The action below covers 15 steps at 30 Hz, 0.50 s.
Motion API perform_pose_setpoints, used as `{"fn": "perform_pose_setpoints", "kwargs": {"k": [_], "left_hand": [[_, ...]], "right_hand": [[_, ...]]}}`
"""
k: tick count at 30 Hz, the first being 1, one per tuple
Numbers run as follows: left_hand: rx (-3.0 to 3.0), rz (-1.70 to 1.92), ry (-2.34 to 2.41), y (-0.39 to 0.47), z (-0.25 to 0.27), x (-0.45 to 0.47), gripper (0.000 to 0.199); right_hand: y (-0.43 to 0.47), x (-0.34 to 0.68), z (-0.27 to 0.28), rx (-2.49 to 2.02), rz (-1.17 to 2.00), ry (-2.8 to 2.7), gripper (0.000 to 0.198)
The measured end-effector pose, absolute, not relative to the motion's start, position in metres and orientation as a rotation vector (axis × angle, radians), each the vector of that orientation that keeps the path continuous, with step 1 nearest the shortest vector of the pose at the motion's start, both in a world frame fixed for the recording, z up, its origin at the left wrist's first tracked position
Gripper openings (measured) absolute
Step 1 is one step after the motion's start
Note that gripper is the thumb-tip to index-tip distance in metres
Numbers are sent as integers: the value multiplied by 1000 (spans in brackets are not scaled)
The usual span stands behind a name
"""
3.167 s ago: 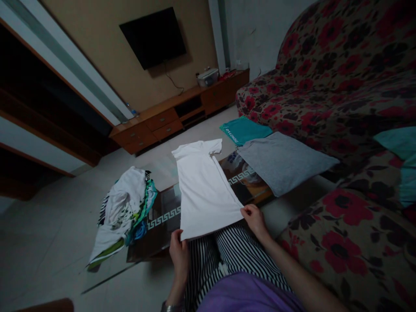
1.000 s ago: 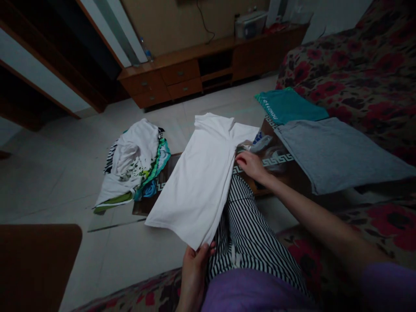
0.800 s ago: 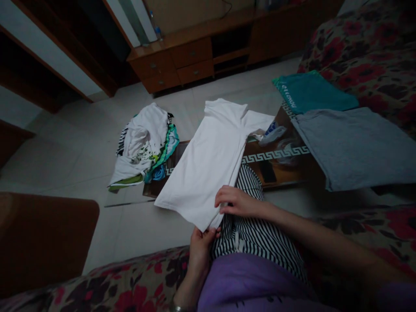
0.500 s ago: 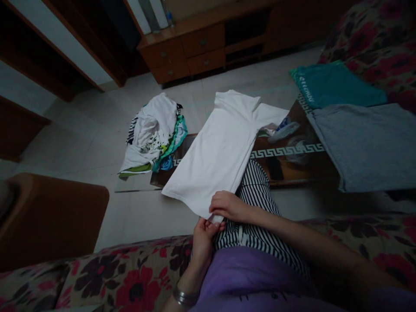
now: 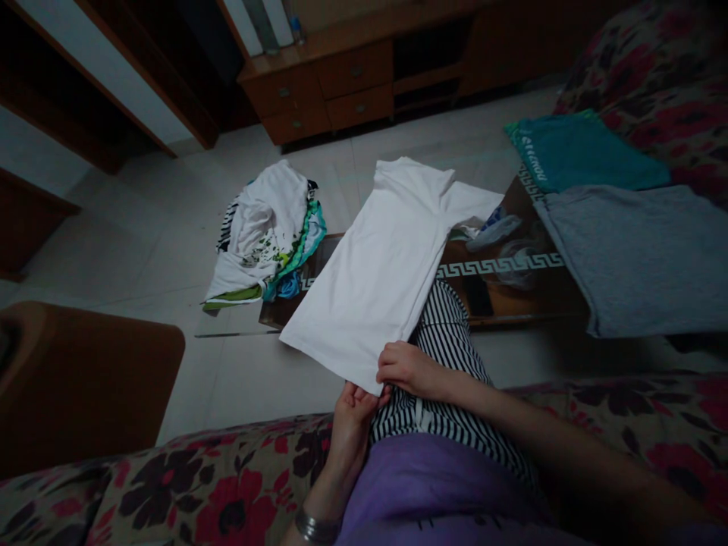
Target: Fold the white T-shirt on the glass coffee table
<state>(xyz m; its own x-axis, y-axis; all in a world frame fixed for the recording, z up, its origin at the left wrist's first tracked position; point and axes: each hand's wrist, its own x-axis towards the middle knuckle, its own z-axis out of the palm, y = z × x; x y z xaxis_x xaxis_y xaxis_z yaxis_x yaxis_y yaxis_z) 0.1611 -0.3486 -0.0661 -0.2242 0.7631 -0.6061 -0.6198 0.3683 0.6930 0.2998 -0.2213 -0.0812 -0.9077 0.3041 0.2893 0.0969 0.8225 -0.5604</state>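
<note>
Hands [image 5: 375, 383] now together, pinching white shirt [image 5: 387, 265] hem

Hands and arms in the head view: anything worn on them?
The left hand has a silver bangle at the wrist. The right hand and forearm are bare; a purple sleeve shows only at the frame's lower right corner. No gloves or rings discernible.

The white T-shirt [image 5: 387, 265] lies flat, apparently folded lengthwise, slanting across the glass worktop [image 5: 500, 292] with its collar at the far edge and its hem overhanging the near edge.
</note>
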Motion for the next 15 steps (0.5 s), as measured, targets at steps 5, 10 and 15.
{"fn": "perform_pose_setpoints", "kwargs": {"k": [5, 10, 15], "left_hand": [[143, 1251, 1373, -345, -65, 161, 58], [148, 1178, 1534, -339, -66, 164, 58], [166, 1169, 1599, -340, -62, 169, 50]], "right_hand": [[-228, 299, -80, -306, 637, -2669, 20], [-224, 302, -80, -508, 506, -2603, 14], [-185, 306, -82, -963, 301, -2434, 13]]}}
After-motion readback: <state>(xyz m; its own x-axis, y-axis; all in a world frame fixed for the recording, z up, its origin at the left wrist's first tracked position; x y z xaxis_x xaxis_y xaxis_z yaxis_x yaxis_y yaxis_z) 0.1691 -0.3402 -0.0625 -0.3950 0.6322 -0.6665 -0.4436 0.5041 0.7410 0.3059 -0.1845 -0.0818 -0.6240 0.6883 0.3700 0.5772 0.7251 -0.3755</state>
